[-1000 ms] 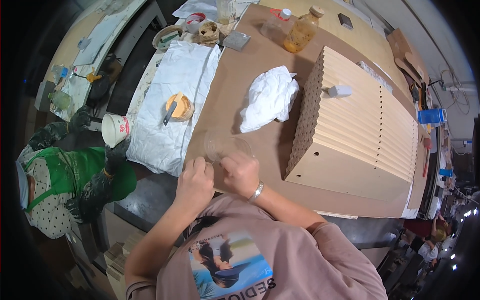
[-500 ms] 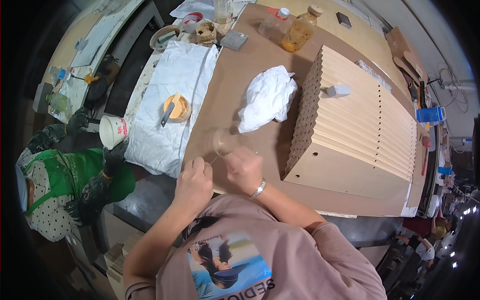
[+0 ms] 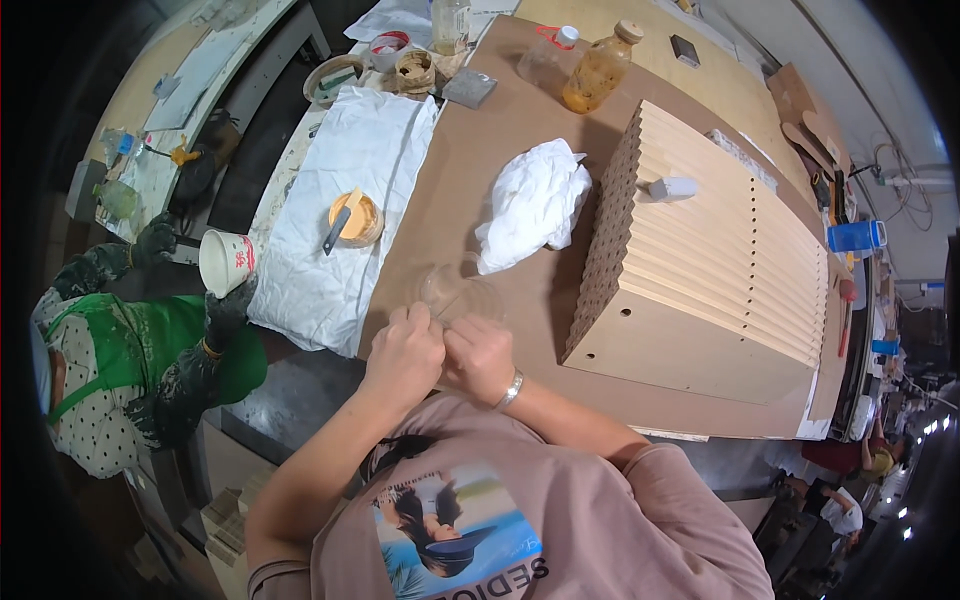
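Holding left hand (image 3: 405, 345) and right hand (image 3: 478, 352) side by side, with fingers curled together, cannot tell on what, near clear tub (image 3: 458, 287) on brown board (image 3: 425, 225); could tip tub by knocking it.

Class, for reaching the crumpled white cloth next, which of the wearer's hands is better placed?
Probably the right hand: it is nearer the crumpled white cloth; the left hand sits farther left. Both look curled.
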Demonstrator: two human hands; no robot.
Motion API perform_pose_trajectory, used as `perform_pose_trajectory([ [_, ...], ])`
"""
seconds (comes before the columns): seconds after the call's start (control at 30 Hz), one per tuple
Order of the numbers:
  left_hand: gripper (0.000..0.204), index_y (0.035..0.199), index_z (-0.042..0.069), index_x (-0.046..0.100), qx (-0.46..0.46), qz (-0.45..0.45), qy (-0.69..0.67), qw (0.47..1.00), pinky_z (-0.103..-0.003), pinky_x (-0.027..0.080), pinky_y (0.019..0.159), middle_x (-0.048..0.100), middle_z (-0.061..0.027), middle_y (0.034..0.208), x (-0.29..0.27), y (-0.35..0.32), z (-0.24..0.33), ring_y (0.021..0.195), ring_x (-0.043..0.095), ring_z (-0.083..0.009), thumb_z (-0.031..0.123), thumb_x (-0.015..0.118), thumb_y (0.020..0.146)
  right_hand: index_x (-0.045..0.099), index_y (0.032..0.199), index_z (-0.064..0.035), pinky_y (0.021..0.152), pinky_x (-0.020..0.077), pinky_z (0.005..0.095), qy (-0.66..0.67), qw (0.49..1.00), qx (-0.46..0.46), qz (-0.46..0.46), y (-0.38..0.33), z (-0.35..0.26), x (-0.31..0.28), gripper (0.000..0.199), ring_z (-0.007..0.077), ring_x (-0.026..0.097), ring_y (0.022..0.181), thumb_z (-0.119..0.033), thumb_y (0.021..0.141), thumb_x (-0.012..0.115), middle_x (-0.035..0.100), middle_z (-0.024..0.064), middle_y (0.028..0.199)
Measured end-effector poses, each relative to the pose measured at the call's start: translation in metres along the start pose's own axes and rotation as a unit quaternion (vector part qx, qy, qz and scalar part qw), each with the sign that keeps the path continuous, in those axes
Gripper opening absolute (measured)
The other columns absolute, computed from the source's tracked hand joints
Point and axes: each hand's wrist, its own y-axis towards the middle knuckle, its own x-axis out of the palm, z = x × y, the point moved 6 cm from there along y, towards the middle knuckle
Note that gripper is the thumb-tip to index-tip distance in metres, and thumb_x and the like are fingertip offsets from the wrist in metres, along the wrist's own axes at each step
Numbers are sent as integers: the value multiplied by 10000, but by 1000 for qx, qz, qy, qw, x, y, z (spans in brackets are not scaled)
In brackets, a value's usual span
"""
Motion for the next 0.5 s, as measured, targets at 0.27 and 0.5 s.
perform_pose_trajectory([
  [0.27, 129, 784, -29, 588, -18, 40, -9, 999, -397, 540, 636, 518, -148, 877, 1, -10, 0, 818, 577, -328, 19, 616, 668, 513, 687, -87, 508, 423, 371, -27, 999, 28, 11, -3, 6, -3, 187, 249, 521, 598, -56, 552, 639, 481, 60, 662],
  [0.5, 106, 778, -24, 585, -19, 79, -65, 995, -429, 525, 648, 522, -166, 873, 14, -7, -9, 810, 571, -350, -4, 596, 674, 508, 664, -89, 501, 420, 374, -17, 998, 43, 32, -4, 8, -5, 178, 254, 510, 587, -37, 554, 637, 468, 61, 647],
])
